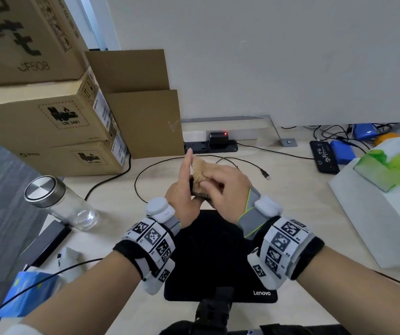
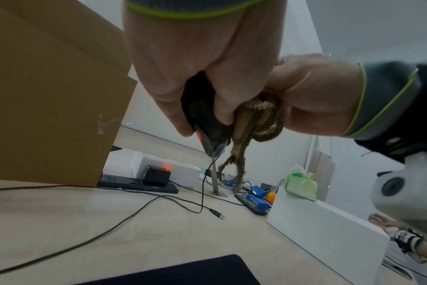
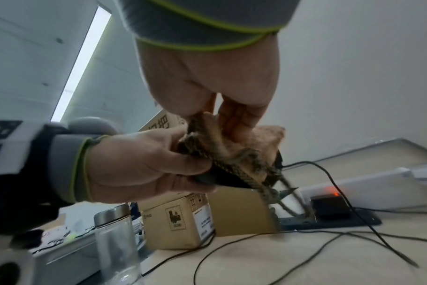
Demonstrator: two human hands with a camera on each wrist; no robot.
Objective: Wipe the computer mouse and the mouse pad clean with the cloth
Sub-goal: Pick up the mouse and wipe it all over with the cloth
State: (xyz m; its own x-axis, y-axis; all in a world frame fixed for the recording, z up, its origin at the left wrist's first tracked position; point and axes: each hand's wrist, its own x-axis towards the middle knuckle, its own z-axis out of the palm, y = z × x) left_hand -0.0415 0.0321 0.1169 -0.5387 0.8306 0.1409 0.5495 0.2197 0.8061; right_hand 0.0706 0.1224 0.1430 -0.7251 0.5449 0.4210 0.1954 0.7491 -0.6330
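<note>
Held clear above the black rectangular mouse pad (image 1: pixel 218 257) on the desk: black wired computer mouse (image 2: pixel 204 123) gripped in left hand (image 1: pixel 182 197), nose pointing away, with right hand (image 1: pixel 228 189) fingers pinching the tan woven cloth (image 1: pixel 200 171) against its right flank.

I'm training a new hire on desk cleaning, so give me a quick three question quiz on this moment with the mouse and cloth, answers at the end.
1. True or false: the computer mouse is resting on the mouse pad.
2. Which hand holds the cloth against the mouse? A) left hand B) right hand C) neither
3. Fill in: the mouse's USB plug lies loose on the ____.

Key:
1. False; the left hand holds it lifted above the pad.
2. B
3. desk
</note>
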